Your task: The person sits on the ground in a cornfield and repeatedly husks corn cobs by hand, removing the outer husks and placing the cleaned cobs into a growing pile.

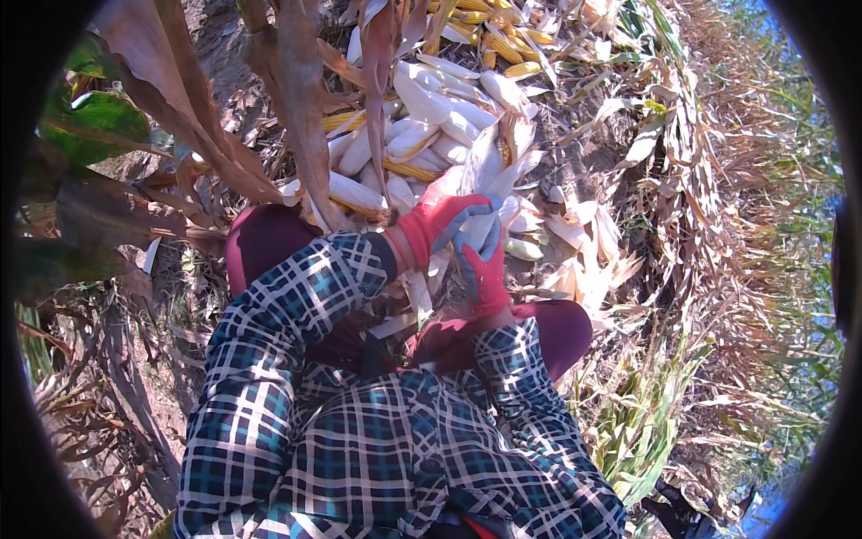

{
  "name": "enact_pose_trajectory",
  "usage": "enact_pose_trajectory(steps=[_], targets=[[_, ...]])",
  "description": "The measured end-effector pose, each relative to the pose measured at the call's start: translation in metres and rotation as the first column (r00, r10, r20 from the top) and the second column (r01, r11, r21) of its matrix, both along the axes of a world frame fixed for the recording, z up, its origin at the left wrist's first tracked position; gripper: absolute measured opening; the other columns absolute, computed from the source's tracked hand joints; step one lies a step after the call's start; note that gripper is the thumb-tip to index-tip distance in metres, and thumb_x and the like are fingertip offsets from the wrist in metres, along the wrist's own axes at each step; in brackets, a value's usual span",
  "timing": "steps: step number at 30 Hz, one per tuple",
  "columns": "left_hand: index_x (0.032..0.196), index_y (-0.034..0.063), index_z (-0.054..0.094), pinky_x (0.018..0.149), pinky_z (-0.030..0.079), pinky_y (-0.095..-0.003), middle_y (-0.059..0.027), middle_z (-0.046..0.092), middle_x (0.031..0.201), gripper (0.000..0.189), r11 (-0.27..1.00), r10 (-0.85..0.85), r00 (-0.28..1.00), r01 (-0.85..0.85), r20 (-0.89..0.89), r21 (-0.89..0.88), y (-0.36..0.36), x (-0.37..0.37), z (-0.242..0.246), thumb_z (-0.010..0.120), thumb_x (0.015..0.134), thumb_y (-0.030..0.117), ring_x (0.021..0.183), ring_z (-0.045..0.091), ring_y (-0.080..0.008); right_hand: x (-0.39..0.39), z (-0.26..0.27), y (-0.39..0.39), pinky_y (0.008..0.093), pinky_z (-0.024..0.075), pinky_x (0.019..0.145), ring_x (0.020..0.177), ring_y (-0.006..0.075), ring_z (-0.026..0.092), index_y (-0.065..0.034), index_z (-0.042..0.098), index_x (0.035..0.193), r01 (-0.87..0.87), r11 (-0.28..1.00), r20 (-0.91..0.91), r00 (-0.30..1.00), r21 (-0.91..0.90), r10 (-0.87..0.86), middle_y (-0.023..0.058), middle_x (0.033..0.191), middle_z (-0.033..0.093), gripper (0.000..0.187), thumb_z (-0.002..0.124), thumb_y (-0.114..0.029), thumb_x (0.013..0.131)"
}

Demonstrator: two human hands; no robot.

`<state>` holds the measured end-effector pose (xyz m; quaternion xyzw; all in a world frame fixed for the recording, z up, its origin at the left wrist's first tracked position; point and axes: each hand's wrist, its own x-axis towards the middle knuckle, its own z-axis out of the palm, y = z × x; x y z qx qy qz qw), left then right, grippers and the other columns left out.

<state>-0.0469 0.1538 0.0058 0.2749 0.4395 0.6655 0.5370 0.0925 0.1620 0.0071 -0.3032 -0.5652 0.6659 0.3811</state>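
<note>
A corn ear in pale dry husk [486, 176] is held in front of my knees, tip pointing away from me. Some yellow kernels show between its parted husk leaves. My left hand [439, 219], in a red and grey work glove, wraps around the ear from the left. Just below it, my right hand [481, 266] in a matching glove grips the ear's lower end. Beyond my hands lies a heap of corn ears still in white husks [431, 114], a few with yellow kernels partly bare.
Bare yellow corn cobs [502, 40] are piled at the far end. Tall dry corn stalks and leaves [296, 101] hang close on my left. Loose stripped husks [592, 249] lie to the right, with a band of dry stalks [700, 222] behind them. My bent knees flank the work.
</note>
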Motion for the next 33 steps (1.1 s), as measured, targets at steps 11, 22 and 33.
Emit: enact_pose_trajectory(steps=[11, 22, 33], targets=[[0.125, 0.0023, 0.056, 0.088, 0.047, -0.0295, -0.0045, 0.061, 0.107, 0.036, 0.977, 0.157, 0.978, -0.134, -0.137, 0.164, 0.006, -0.027, 0.040, 0.058, 0.098, 0.027, 0.097, 0.055, -0.0114, 0.014, -0.021, 0.016, 0.0342, 0.0527, 0.079, 0.091, 0.0200, 0.066, -0.0014, 0.055, 0.122, -0.128, 0.985, 0.341, 0.936, 0.113, 0.083, 0.0093, 0.105, 0.067, 0.062, 0.083, -0.027, 0.073], [0.115, -0.0005, 0.063, 0.086, 0.049, -0.0332, -0.0159, 0.067, 0.105, 0.033, 0.911, 0.403, 0.833, -0.325, -0.379, 0.254, 0.015, -0.030, 0.038, 0.056, 0.098, 0.027, 0.096, 0.064, -0.0261, 0.007, -0.011, 0.004, 0.0406, 0.0527, 0.079, 0.093, 0.0296, 0.068, 0.0002, 0.054, 0.121, -0.085, 0.918, 0.574, 0.802, 0.387, -0.167, 0.0195, 0.103, 0.068, 0.077, 0.087, -0.042, 0.066], [0.110, -0.0027, 0.063, 0.094, 0.048, -0.0330, -0.0101, 0.067, 0.108, 0.039, 0.928, 0.355, 0.906, -0.371, 0.231, 0.026, 0.015, -0.034, 0.047, 0.040, 0.105, 0.029, 0.103, 0.061, -0.0182, -0.008, -0.044, -0.016, 0.0359, 0.0525, 0.083, 0.091, 0.0238, 0.066, 0.0003, 0.052, 0.124, -0.150, 0.983, 0.070, 0.985, -0.104, 0.158, 0.0135, 0.104, 0.066, 0.068, 0.082, -0.037, 0.076]])
